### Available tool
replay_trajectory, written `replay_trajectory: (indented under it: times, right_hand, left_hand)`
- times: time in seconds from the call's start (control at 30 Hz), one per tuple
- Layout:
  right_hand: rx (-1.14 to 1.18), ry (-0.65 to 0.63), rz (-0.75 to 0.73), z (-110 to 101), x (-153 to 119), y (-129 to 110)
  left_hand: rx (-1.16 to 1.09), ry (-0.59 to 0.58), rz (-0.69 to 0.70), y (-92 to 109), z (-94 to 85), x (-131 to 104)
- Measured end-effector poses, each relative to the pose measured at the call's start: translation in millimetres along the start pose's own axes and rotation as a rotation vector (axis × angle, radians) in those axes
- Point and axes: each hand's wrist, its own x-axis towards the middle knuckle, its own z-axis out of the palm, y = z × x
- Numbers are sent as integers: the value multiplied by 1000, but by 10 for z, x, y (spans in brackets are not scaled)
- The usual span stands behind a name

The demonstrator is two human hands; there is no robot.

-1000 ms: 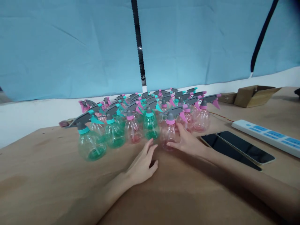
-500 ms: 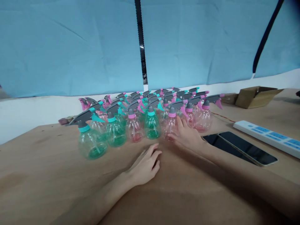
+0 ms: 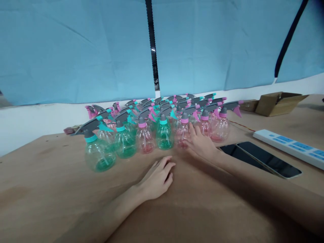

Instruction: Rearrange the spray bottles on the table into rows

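Step in hand: right hand (image 3: 202, 145), fingers spread and open, rests against pink spray bottle (image 3: 183, 133) at frame centre, front row of bottle cluster (image 3: 152, 118). Left hand (image 3: 157, 179): loose, empty, flat on table (image 3: 50, 189). Surface: brown table. Room: blue curtain (image 3: 76, 50) behind; phones (image 3: 265, 158), power strip (image 3: 288, 148), right.
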Motion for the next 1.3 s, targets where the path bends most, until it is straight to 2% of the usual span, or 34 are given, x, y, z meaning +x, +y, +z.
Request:
replay_trajectory:
  times: [0.17, 0.4, 0.57, 0.63, 0.73, 0.9, 1.3]
  right_hand:
    - [49, -2, -14, 45, -17, -1]
    - [147, 78, -39, 179, -36, 15]
    - [93, 97, -104, 154, -260, -97]
    - [129, 63, -213, 161, -416, -162]
    - [238, -64, -345, 178, -613, -227]
    - [335, -253, -508, 143, -670, -208]
    - [367, -303, -552, 119, -630, -152]
  left_hand:
    - [3, -1, 2, 20, -20, 7]
    - [7, -13, 2, 22, -26, 11]
    - [17, -24, -25, 33, -10, 19]
    - [32, -46, -45, 27, -11, 17]
    - [72, -117, -56, -15, -39, 7]
    - [102, -226, -65, -123, -105, -9]
    - [137, -229, -86, -132, -81, 21]
